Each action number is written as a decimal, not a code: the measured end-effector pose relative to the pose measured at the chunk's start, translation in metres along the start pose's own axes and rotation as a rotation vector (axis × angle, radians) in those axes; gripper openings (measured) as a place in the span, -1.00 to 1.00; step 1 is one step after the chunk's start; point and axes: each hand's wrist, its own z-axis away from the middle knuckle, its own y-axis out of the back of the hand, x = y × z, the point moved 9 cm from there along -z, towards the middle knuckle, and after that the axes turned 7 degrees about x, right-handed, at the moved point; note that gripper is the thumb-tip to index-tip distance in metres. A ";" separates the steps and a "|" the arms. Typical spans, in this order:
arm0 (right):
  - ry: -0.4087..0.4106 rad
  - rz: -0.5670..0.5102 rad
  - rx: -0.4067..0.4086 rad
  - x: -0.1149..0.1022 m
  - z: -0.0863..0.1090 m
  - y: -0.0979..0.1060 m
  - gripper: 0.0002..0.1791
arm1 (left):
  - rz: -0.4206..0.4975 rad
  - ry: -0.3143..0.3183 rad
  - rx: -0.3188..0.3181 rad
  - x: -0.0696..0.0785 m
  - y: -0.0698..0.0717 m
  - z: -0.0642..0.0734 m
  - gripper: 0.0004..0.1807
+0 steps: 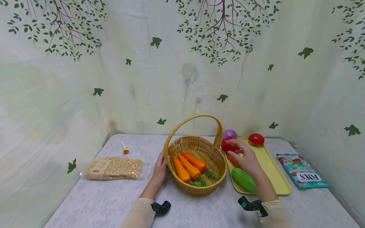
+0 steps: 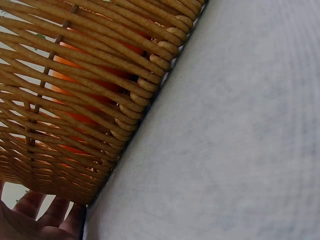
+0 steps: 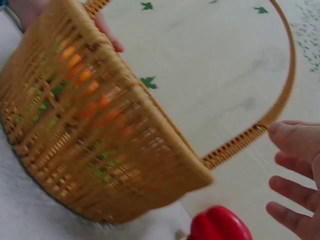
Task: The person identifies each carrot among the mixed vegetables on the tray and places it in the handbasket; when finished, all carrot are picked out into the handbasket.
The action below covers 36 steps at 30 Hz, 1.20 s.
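A wicker basket (image 1: 196,190) with a tall arched handle stands on the table, several orange carrots (image 1: 188,166) with green tops lying inside. My left hand (image 1: 160,171) rests against the basket's left side, its fingers (image 2: 54,212) touching the weave in the left wrist view. To the basket's right, my right hand (image 1: 246,157) hovers over the yellow tray (image 1: 272,171) with fingers apart and nothing between them. Close to its fingertips is a red bell pepper (image 1: 228,145). A green vegetable (image 1: 243,180) and a partly hidden orange-red one (image 1: 233,161) lie beneath the hand.
On the tray's far end is a tomato (image 1: 256,139), with a purple round vegetable (image 1: 229,134) near its back left corner. A teal FOX'S packet (image 1: 303,171) lies at right. At left are a bag of grains (image 1: 115,167) and a lollipop (image 1: 125,150).
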 end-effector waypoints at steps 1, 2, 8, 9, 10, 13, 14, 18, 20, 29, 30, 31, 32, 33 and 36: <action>-0.017 0.009 -0.011 0.005 0.000 0.002 -0.54 | -0.001 -0.001 0.000 0.000 0.000 0.000 -0.46; -0.035 0.013 -0.026 0.009 0.001 0.004 -0.53 | -0.001 -0.001 0.001 0.000 0.000 0.000 -0.47; -0.122 0.061 -0.116 0.035 0.006 0.014 -0.48 | 0.012 -0.006 -0.006 0.001 0.000 0.001 -0.47; -0.131 0.065 -0.129 0.038 0.007 0.015 -0.48 | 0.015 -0.007 -0.008 0.001 0.000 0.001 -0.47; -0.141 0.066 -0.140 0.042 0.007 0.016 -0.47 | 0.019 -0.008 -0.009 0.001 0.000 0.000 -0.47; -0.174 0.077 -0.173 0.053 0.010 0.019 -0.45 | 0.027 -0.004 -0.006 0.001 0.000 0.001 -0.48; -0.185 0.077 -0.183 0.057 0.011 0.020 -0.44 | 0.024 -0.009 -0.007 0.002 0.000 0.001 -0.48; -0.245 0.072 -0.231 0.074 0.016 0.021 -0.40 | 0.030 -0.007 -0.010 0.004 -0.001 0.001 -0.49; -0.269 0.069 -0.262 0.083 0.018 0.020 -0.38 | 0.033 -0.007 -0.017 0.004 -0.001 0.001 -0.49; -0.327 0.052 -0.376 0.108 0.032 0.017 -0.36 | 0.031 0.004 -0.026 0.002 -0.001 0.001 -0.49; -0.334 0.050 -0.386 0.109 0.033 0.017 -0.36 | 0.030 0.004 -0.027 0.003 -0.002 0.001 -0.48; -0.338 0.050 -0.398 0.111 0.034 0.017 -0.37 | 0.028 0.004 -0.027 0.003 -0.002 0.001 -0.48; -0.344 0.051 -0.407 0.112 0.035 0.017 -0.37 | 0.027 0.005 -0.026 0.003 -0.002 0.001 -0.48; -0.352 0.053 -0.416 0.113 0.035 0.016 -0.38 | 0.027 0.005 -0.026 0.003 -0.002 0.002 -0.48; -0.376 0.054 -0.426 0.117 0.036 0.016 -0.41 | 0.033 0.002 -0.026 0.004 -0.002 0.002 -0.48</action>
